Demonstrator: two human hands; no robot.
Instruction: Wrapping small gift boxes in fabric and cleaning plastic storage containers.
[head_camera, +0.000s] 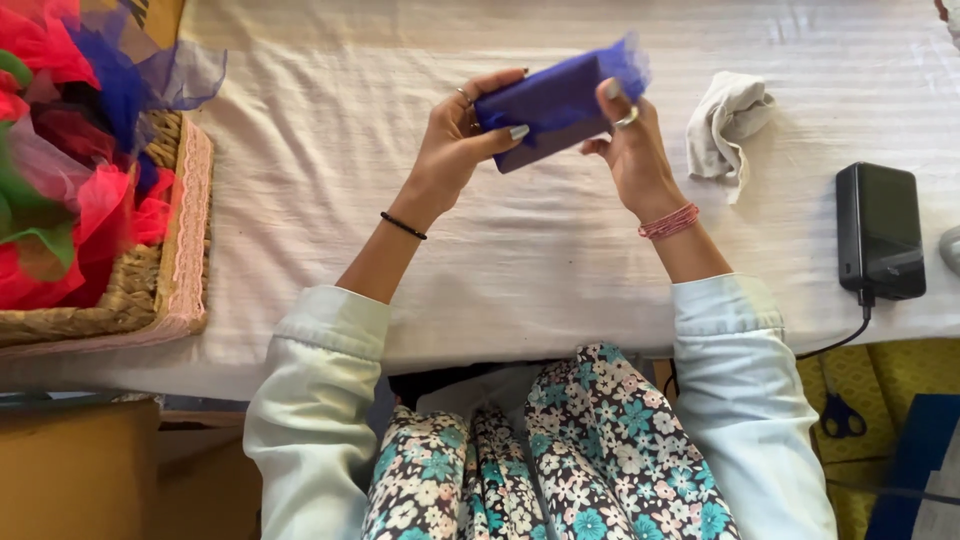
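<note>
Both hands, the left hand (455, 140) and the right hand (630, 145), pinch a blue box (545, 105) wrapped in blue net above the counter (520, 260), and I think the loose net end needs tucking next.

box (545, 105): matt blue wrap, sheer net at end
basket (150, 290): rough woven wicker, lace trim
tablecloth (500, 230): white ribbed cloth
power bank (880, 230): glossy black plastic
rag (728, 125): crumpled cloth

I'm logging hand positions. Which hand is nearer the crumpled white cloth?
Right. The right hand is just beside the crumpled white cloth; the left hand is beyond the blue box.
</note>
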